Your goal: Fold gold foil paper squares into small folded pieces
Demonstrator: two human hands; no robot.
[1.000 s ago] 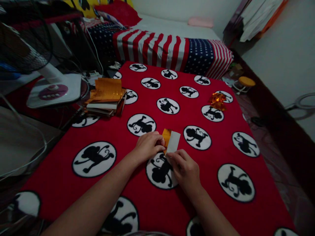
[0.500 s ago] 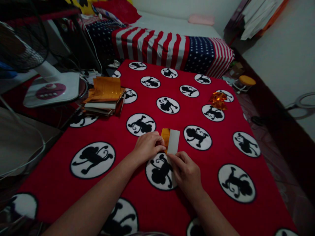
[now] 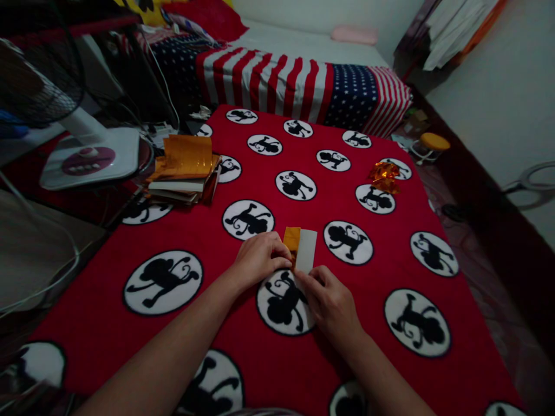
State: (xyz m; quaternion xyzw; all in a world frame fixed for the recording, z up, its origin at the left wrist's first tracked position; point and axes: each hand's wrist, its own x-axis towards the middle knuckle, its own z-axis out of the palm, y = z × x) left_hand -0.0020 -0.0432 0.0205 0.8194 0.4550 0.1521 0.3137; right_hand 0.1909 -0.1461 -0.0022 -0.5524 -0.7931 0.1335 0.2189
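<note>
A small piece of gold paper point(image 3: 292, 236) with a pale grey strip point(image 3: 307, 249) along its right side lies on the red monkey-print cloth. My left hand point(image 3: 263, 254) is closed at the gold part's left edge, thumb and fingers pressed together on it. From the near right side, my right hand point(image 3: 327, 296) touches the paper's near end with curled fingers, its index fingertip close to my left thumb. Fingers hide the near end of the paper, so I cannot tell how it is folded there.
A stack of gold and pale papers point(image 3: 184, 167) sits at the cloth's left edge beside a fan base point(image 3: 93, 159). Folded shiny gold foil point(image 3: 385, 175) rests toward the far right. Beyond the cloth stands a bed point(image 3: 269, 81); a yellow-topped stool point(image 3: 435, 142) is right of it.
The gold part's far end looks slightly wider and flatter. My hands have shifted only a little at the paper's near end.
</note>
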